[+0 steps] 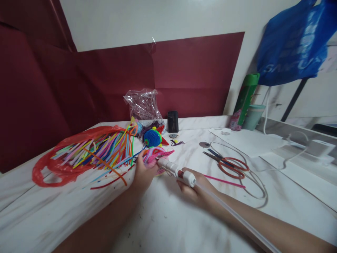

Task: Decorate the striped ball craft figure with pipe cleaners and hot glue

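Pink craft [156, 155] sits in the half-curled left hand [143, 175]; the right hand [190, 189] clasps a glue gun [171, 167].

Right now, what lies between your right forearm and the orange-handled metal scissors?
In the head view, a thin pink stick and part of a pale looped cable lie between the forearm and scissors on the white marbled table.

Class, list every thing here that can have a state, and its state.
White plastic glue gun: in right hand
Translucent glue stick: protruding from gun's rear
Pink fuzzy craft piece: in left hand
Orange-handled metal scissors: lying flat
Thin red plastic bag: open
Black rectangular phone: upright, screen dark
Tall green can: standing
Pale green cup: upright
Blue printed bag: hanging
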Tool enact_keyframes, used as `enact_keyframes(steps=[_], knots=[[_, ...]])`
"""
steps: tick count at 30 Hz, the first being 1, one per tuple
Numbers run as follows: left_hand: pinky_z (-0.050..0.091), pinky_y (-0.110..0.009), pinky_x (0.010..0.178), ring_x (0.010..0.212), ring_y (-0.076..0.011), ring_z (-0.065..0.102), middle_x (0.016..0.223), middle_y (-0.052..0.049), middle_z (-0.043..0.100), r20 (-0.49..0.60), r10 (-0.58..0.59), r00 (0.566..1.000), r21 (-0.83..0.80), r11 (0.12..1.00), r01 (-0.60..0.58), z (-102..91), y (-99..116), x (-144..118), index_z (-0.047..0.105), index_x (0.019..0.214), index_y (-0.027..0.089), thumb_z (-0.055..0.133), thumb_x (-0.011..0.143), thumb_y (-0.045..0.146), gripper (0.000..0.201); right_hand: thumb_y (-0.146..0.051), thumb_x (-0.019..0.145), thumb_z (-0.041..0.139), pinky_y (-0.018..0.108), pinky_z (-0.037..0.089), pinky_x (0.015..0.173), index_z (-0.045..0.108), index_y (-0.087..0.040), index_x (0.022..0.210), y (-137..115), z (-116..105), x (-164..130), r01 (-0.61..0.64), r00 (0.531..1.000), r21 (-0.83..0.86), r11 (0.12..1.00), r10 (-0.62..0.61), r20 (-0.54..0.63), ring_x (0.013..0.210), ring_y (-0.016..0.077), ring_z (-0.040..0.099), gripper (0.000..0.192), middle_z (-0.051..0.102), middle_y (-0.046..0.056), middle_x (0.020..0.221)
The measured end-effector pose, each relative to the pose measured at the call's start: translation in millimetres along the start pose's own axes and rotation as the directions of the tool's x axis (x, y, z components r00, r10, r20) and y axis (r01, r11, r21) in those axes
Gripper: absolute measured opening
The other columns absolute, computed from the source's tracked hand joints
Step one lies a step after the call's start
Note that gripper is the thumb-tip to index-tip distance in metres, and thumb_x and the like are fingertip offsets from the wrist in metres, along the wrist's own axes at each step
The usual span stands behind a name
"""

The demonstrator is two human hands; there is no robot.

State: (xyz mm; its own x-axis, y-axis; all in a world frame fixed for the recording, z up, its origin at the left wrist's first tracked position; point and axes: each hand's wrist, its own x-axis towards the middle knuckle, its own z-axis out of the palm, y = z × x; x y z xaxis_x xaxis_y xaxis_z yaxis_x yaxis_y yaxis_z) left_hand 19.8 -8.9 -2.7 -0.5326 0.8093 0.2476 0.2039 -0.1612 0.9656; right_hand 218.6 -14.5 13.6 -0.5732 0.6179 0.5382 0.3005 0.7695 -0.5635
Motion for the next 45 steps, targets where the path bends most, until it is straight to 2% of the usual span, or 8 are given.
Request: enact_keyframes(steps=[4,6,13,19,32,45], knots=[[0.040,-0.041,0.096,0.113,-0.0258,0.052,0.116,-0.009,0.056,-0.007,0.032,0.999,-0.127,0.991,-0.033,0.7,-4.4,1.5,0.046,0.120,0.022,0.073,0.055,0.014,0.071,-0.013,0.072,0.043,0.020,0.033,0.045,0.035,-0.022,0.066,-0.7,1.5,0.1,0.068,0.997,-0.020,0.997,-0.069,-0.026,0.049,0.0101,0.041,0.013,0.039,-0.004,0.057],[0.040,-0.041,0.096,0.113,-0.0258,0.052,0.115,-0.009,0.056,-0.016,0.031,0.999,-0.137,0.990,-0.033,1.0,-5.4,1.7,0.048,0.119,0.022,0.072,0.054,0.012,0.070,-0.013,0.072,0.042,0.020,0.033,0.046,0.036,-0.022,0.066,-1.7,1.7,0.4,0.080,0.996,-0.027,0.996,-0.081,-0.026,0.049,0.0101,0.041,0.013,0.041,-0.004,0.057],[0.043,-0.041,0.094,0.111,-0.0260,0.053,0.114,-0.008,0.058,-0.004,0.024,1.000,-0.196,0.980,-0.024,1.4,-4.3,0.8,0.048,0.117,0.023,0.074,0.053,0.011,0.070,-0.015,0.072,0.042,0.021,0.033,0.046,0.036,-0.022,0.066,-1.6,-0.7,0.5,0.045,0.999,-0.010,0.999,-0.045,-0.005,0.049,0.0108,0.041,0.011,0.041,-0.004,0.057],[0.037,-0.042,0.100,0.119,-0.0277,0.047,0.118,-0.010,0.055,-0.039,0.027,0.999,-0.089,0.996,-0.031,1.6,1.8,-0.7,0.049,0.118,0.022,0.073,0.054,0.011,0.069,-0.015,0.072,0.040,0.021,0.034,0.048,0.036,-0.022,0.067,-3.3,-1.9,0.8,0.081,0.997,0.006,0.997,-0.081,0.006,0.050,0.0111,0.043,0.009,0.044,-0.003,0.059],[0.043,-0.040,0.093,0.110,-0.0256,0.055,0.113,-0.009,0.058,-0.014,0.005,1.000,-0.148,0.989,-0.007,1.4,-1.9,-0.8,0.047,0.119,0.022,0.075,0.053,0.012,0.073,-0.016,0.072,0.040,0.021,0.033,0.046,0.036,-0.022,0.066,-4.3,-2.0,1.0,0.050,0.999,-0.023,0.999,-0.050,-0.013,0.048,0.0108,0.042,0.010,0.042,-0.003,0.057],[0.041,-0.040,0.095,0.111,-0.0256,0.054,0.114,-0.009,0.058,-0.017,0.003,1.000,-0.175,0.985,-0.006,1.3,-3.6,0.2,0.049,0.116,0.023,0.075,0.053,0.012,0.069,-0.014,0.072,0.040,0.020,0.034,0.047,0.035,-0.022,0.065,-4.7,-1.5,0.6,0.073,0.997,-0.032,0.997,-0.074,-0.016,0.049,0.0105,0.042,0.011,0.042,-0.004,0.057]])
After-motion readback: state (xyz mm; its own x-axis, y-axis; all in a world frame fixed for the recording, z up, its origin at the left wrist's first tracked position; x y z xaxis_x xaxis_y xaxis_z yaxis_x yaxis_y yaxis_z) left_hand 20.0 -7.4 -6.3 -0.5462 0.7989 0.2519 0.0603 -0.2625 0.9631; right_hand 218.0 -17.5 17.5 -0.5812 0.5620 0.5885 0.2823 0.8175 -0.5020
